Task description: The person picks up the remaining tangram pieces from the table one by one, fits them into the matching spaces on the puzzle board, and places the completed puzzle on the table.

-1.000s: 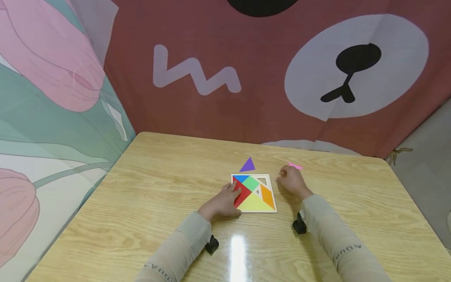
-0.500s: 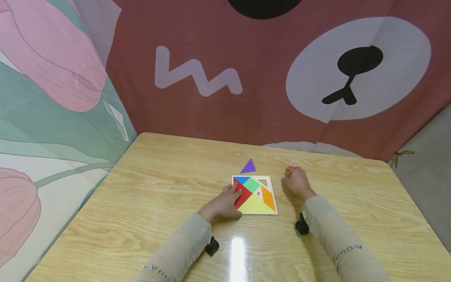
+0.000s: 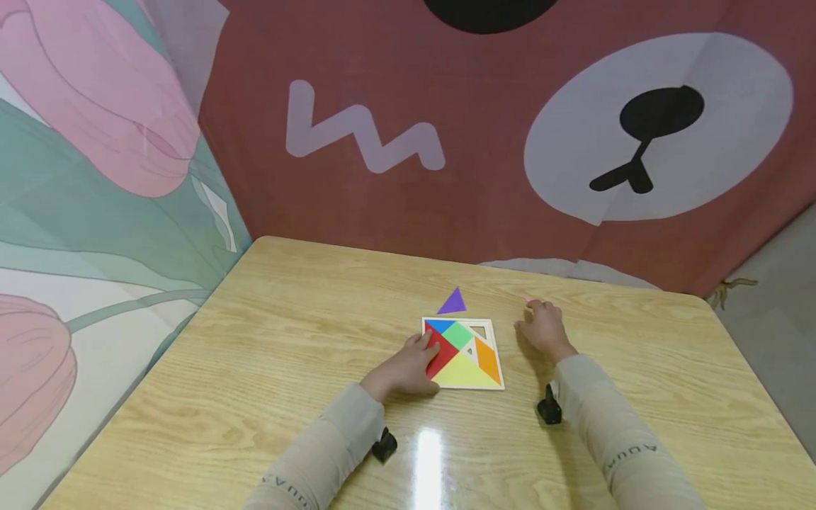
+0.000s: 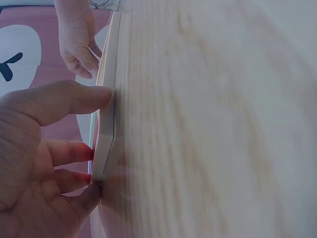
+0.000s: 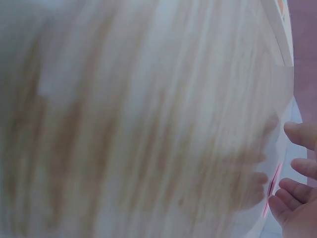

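In the head view a white-framed tangram board (image 3: 489, 327) lies on the table, holding red (image 3: 445, 356), yellow (image 3: 468, 372), orange (image 3: 487, 361), green (image 3: 457, 336) and blue (image 3: 438, 326) pieces. My left hand (image 3: 406, 367) grips its left front corner. In the left wrist view the thumb presses one board edge (image 4: 106, 111), while other fingertips touch the top and the adjoining edge. My right hand (image 3: 545, 329) is over a pink piece (image 3: 528, 299) and mostly hides it. Its thumb stands apart from the fingers in the right wrist view, with the pink piece (image 5: 271, 191) beside the fingertips.
A purple triangle (image 3: 454, 303) lies just behind the board. The wood-grain table (image 3: 306, 312) ends at a printed bear curtain (image 3: 382, 212) at the back. Each wrist carries a small black camera (image 3: 384, 446).
My right hand has moved slightly rightward over the pink piece, covering more of it, and its fingers have loosened. My left hand keeps its hold on the board. The head view has shifted slightly.
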Motion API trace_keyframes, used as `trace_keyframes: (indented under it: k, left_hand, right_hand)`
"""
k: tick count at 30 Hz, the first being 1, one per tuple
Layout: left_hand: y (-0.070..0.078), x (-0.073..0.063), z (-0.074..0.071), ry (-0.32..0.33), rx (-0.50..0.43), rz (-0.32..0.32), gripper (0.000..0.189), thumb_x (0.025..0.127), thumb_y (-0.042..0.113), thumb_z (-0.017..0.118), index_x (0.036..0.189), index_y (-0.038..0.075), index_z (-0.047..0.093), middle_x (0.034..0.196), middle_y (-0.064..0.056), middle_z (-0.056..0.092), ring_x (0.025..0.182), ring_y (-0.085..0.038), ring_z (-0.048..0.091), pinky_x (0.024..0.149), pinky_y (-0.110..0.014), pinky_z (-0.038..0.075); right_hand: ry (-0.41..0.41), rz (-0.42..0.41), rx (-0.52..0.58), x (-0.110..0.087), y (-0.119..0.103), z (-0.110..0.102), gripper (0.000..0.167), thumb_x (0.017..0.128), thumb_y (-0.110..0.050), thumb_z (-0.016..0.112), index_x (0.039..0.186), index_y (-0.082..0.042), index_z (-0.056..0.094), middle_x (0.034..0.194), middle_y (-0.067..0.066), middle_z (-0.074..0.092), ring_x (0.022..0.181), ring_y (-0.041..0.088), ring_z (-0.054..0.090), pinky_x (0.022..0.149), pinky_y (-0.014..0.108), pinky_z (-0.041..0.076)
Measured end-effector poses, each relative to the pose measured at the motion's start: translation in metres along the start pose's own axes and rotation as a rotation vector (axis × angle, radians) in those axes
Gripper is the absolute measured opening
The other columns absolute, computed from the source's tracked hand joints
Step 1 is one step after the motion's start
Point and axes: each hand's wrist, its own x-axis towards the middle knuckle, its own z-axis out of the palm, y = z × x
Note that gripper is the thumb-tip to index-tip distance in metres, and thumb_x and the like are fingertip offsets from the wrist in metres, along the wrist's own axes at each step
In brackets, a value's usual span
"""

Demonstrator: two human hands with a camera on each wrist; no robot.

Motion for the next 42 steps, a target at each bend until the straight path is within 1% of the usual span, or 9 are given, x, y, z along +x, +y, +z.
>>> trace_keyframes:
  k: [6, 9, 15, 18, 22, 29, 33, 37, 42]
  left_hand:
    - [-0.001, 0.001, 0.002, 0.004, 0.008, 0.005, 0.074, 0.073, 0.029, 0.064, 0.133, 0.002, 0.031, 0.141, -0.017, 0.014, 0.126, -0.030, 0.014, 0.096, -0.036, 0.027]
    - [-0.001, 0.000, 0.001, -0.001, -0.001, 0.000, 0.073, 0.073, 0.028, 0.063, 0.133, 0.002, 0.030, 0.141, -0.016, 0.012, 0.126, -0.029, 0.013, 0.095, -0.036, 0.028]
    - [0.000, 0.001, -0.001, -0.006, -0.004, -0.014, 0.073, 0.073, 0.028, 0.063, 0.133, 0.003, 0.030, 0.142, -0.014, 0.012, 0.127, -0.027, 0.013, 0.095, -0.036, 0.029]
    - [0.001, 0.000, -0.001, -0.011, -0.004, -0.020, 0.073, 0.073, 0.028, 0.063, 0.134, 0.004, 0.030, 0.142, -0.014, 0.012, 0.127, -0.027, 0.013, 0.095, -0.036, 0.029]
    - [0.001, 0.000, -0.002, -0.015, -0.007, -0.025, 0.073, 0.073, 0.028, 0.063, 0.134, 0.004, 0.030, 0.142, -0.014, 0.012, 0.127, -0.027, 0.013, 0.095, -0.036, 0.029]
    - [0.001, 0.002, -0.003, -0.017, 0.002, -0.033, 0.074, 0.073, 0.028, 0.063, 0.134, 0.004, 0.029, 0.142, -0.013, 0.011, 0.126, -0.026, 0.012, 0.095, -0.036, 0.028]
    - [0.000, 0.003, -0.003, -0.020, -0.011, -0.029, 0.074, 0.073, 0.028, 0.062, 0.134, 0.005, 0.029, 0.142, -0.013, 0.010, 0.127, -0.026, 0.012, 0.095, -0.036, 0.028]
    - [-0.001, 0.003, -0.003, -0.018, -0.019, -0.023, 0.074, 0.072, 0.028, 0.062, 0.134, 0.004, 0.029, 0.142, -0.013, 0.010, 0.127, -0.027, 0.012, 0.095, -0.037, 0.028]
    - [-0.002, 0.004, -0.001, -0.019, -0.004, -0.013, 0.074, 0.073, 0.028, 0.062, 0.134, 0.004, 0.029, 0.142, -0.014, 0.010, 0.127, -0.027, 0.012, 0.095, -0.036, 0.027]
  right_hand:
    - [-0.029, 0.007, -0.015, 0.001, 0.001, 0.000, 0.052, 0.080, -0.014, 0.056, 0.120, 0.013, 0.036, 0.116, 0.034, 0.036, 0.104, 0.046, 0.028, 0.086, 0.051, 0.027]
    - [-0.028, -0.029, -0.049, 0.004, 0.002, 0.001, 0.048, 0.080, -0.014, 0.056, 0.115, 0.014, 0.040, 0.114, 0.034, 0.040, 0.104, 0.047, 0.032, 0.089, 0.050, 0.024]
    - [0.001, -0.110, -0.127, 0.011, 0.005, 0.000, 0.028, 0.077, -0.015, 0.059, 0.086, 0.010, 0.049, 0.083, 0.026, 0.053, 0.083, 0.040, 0.048, 0.085, 0.047, 0.024]
    - [0.006, -0.126, -0.123, 0.013, 0.006, -0.001, 0.023, 0.076, -0.014, 0.061, 0.074, 0.005, 0.047, 0.067, 0.016, 0.050, 0.067, 0.033, 0.047, 0.079, 0.047, 0.026]
    - [-0.003, -0.144, -0.111, 0.016, 0.007, -0.004, 0.022, 0.076, -0.013, 0.060, 0.070, 0.002, 0.045, 0.061, 0.009, 0.045, 0.059, 0.027, 0.044, 0.075, 0.047, 0.027]
    - [-0.038, -0.126, -0.171, 0.022, 0.009, -0.007, 0.019, 0.079, -0.012, 0.054, 0.070, 0.001, 0.045, 0.065, 0.014, 0.050, 0.067, 0.033, 0.048, 0.078, 0.049, 0.025]
    - [-0.069, -0.114, -0.204, 0.021, 0.007, -0.010, 0.016, 0.081, -0.011, 0.051, 0.072, 0.000, 0.045, 0.071, 0.017, 0.050, 0.078, 0.037, 0.047, 0.080, 0.050, 0.024]
    - [-0.055, -0.106, -0.226, 0.019, 0.007, -0.011, 0.016, 0.081, -0.009, 0.051, 0.083, 0.007, 0.049, 0.085, 0.026, 0.050, 0.089, 0.043, 0.042, 0.081, 0.050, 0.026]
    - [-0.037, -0.063, -0.225, 0.018, 0.008, -0.009, 0.020, 0.084, -0.007, 0.044, 0.095, 0.009, 0.050, 0.096, 0.031, 0.045, 0.089, 0.047, 0.038, 0.075, 0.050, 0.033]
